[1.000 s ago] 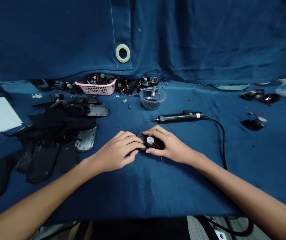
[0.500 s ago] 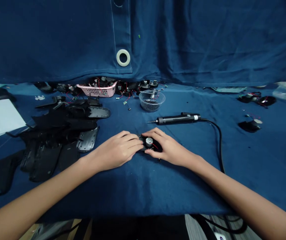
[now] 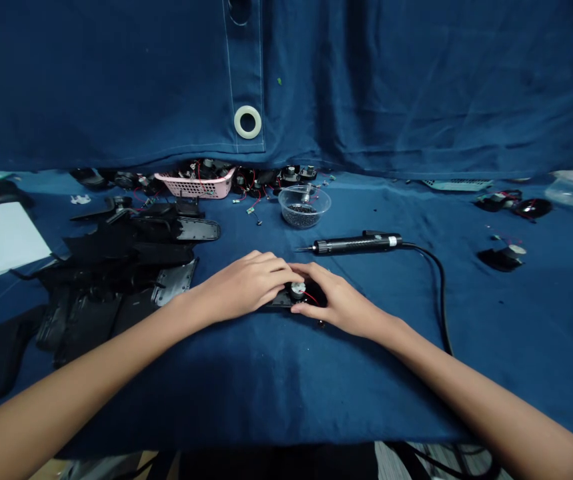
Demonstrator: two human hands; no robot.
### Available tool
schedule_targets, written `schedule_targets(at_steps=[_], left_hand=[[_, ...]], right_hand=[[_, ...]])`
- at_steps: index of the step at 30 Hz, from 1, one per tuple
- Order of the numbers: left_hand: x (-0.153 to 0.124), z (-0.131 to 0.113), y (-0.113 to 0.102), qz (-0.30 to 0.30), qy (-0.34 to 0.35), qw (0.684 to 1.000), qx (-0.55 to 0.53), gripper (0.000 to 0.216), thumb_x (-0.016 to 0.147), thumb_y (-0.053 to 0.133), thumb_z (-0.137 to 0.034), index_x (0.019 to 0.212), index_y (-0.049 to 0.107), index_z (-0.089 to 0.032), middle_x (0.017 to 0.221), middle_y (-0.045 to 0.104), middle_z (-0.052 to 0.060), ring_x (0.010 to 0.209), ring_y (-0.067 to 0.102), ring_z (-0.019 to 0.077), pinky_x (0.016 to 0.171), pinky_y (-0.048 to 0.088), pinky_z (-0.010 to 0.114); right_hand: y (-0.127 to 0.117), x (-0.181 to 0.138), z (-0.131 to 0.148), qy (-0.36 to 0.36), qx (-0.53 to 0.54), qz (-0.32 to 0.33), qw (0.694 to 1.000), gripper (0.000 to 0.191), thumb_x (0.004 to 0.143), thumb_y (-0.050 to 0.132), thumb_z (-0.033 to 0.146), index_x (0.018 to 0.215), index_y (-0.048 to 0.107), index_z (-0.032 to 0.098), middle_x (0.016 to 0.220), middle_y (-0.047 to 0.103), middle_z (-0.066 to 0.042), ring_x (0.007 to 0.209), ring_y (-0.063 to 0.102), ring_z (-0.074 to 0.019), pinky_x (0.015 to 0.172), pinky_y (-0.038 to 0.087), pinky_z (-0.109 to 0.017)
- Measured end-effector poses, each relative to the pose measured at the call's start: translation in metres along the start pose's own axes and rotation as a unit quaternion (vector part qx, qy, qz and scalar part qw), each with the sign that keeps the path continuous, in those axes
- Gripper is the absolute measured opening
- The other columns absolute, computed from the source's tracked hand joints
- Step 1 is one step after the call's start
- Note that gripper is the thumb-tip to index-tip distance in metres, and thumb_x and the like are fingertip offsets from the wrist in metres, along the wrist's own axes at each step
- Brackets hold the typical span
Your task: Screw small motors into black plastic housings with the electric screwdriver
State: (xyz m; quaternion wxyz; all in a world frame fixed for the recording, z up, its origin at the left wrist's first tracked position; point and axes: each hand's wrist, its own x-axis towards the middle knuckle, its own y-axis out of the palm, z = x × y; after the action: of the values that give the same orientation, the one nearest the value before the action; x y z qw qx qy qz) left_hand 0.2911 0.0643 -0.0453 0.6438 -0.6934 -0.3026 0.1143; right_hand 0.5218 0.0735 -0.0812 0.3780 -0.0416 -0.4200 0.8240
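A small black plastic housing (image 3: pixel 280 301) lies on the blue cloth between my hands. On it sits a round silver motor (image 3: pixel 297 290) with a red wire. My right hand (image 3: pixel 339 297) grips the housing's right end, thumb at the near side and fingers curled round the far side. From the left, my left hand (image 3: pixel 251 285) covers much of the housing, its fingers bent over it and the fingertips at the motor's top edge. The left thumb is mostly hidden. Beyond the hands lies a black electric screwdriver (image 3: pixel 359 244), bit pointing left.
A clear plastic bowl (image 3: pixel 305 208) of small dark screws stands behind. Black plastic shells (image 3: pixel 131 260) are piled at left beside white paper (image 3: pixel 3 241). A pink basket (image 3: pixel 201 185) holds wired parts at the back. A motor assembly (image 3: pixel 502 257) lies at right. A blue curtain (image 3: pixel 366 87) hangs low.
My left hand has shifted up and right, its fingertips now on the motor's edge, baring more of the housing's near side. My right hand keeps its grip. The view has tipped slightly.
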Motion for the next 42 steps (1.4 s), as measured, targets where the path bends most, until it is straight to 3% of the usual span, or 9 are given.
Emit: schedule_targets(at_steps=[6,10,15,19,22,32,42], left_hand=[[0.011,0.01,-0.004,0.039,0.005,0.998,-0.049,0.032,0.098,0.042,-0.015,0.122,0.06,-0.027,0.119,0.062,0.003,0.103,0.057,0.0172,0.089,0.041,0.031],[0.002,0.002,0.001,-0.019,-0.023,1.0,-0.009,0.024,0.099,0.044,-0.022,0.119,0.058,-0.018,0.11,0.066,0.005,0.099,0.06,0.0177,0.088,0.043,0.033],[-0.024,-0.011,0.019,-0.095,0.056,0.993,0.036,0.022,0.097,0.051,-0.026,0.113,0.061,-0.014,0.111,0.069,0.007,0.109,0.061,0.0191,0.099,0.044,0.038],[-0.035,-0.009,0.026,-0.08,0.057,0.995,0.007,0.032,0.094,0.051,-0.015,0.127,0.054,-0.014,0.125,0.065,0.009,0.122,0.056,0.0187,0.103,0.045,0.037],[-0.035,-0.005,0.027,-0.09,0.064,0.994,-0.001,0.036,0.093,0.047,-0.006,0.127,0.056,-0.015,0.124,0.066,0.008,0.122,0.057,0.0179,0.102,0.047,0.037],[-0.031,-0.003,0.025,-0.078,0.069,0.994,-0.013,0.038,0.089,0.049,-0.003,0.124,0.057,-0.015,0.122,0.067,0.009,0.119,0.059,0.0196,0.098,0.048,0.038],[-0.033,-0.008,0.026,-0.095,0.076,0.991,0.048,0.032,0.094,0.045,-0.008,0.123,0.059,-0.013,0.12,0.067,0.01,0.117,0.06,0.0204,0.099,0.05,0.039]], right_hand=[[0.001,0.0,-0.003,0.019,0.021,-0.004,1.0,0.079,0.084,0.067,0.047,0.147,0.027,0.021,0.147,0.043,-0.013,0.131,0.047,-0.0227,0.108,0.041,-0.043],[-0.001,0.002,-0.002,0.026,0.01,-0.004,1.0,0.07,0.083,0.066,0.049,0.141,0.039,0.021,0.138,0.052,-0.012,0.125,0.052,-0.024,0.105,0.044,-0.044],[-0.002,0.003,-0.006,0.017,-0.017,0.005,1.0,0.062,0.081,0.067,0.052,0.132,0.052,0.02,0.128,0.059,-0.012,0.121,0.056,-0.0255,0.103,0.046,-0.045],[-0.003,0.003,-0.01,0.012,-0.022,0.015,1.0,0.063,0.082,0.066,0.052,0.134,0.052,0.021,0.128,0.059,-0.011,0.12,0.056,-0.0246,0.103,0.046,-0.043],[-0.005,0.003,-0.011,0.011,-0.019,0.02,1.0,0.063,0.082,0.066,0.053,0.135,0.052,0.022,0.128,0.059,-0.01,0.119,0.057,-0.025,0.101,0.047,-0.043],[-0.008,0.003,-0.002,0.02,-0.075,0.059,0.995,0.059,0.085,0.065,0.043,0.135,0.047,0.018,0.128,0.058,-0.011,0.119,0.056,-0.0252,0.101,0.046,-0.042],[0.005,0.002,-0.006,0.01,-0.093,0.027,0.995,0.06,0.076,0.07,0.03,0.128,0.043,0.018,0.124,0.057,-0.013,0.115,0.055,-0.0283,0.097,0.047,-0.045]])
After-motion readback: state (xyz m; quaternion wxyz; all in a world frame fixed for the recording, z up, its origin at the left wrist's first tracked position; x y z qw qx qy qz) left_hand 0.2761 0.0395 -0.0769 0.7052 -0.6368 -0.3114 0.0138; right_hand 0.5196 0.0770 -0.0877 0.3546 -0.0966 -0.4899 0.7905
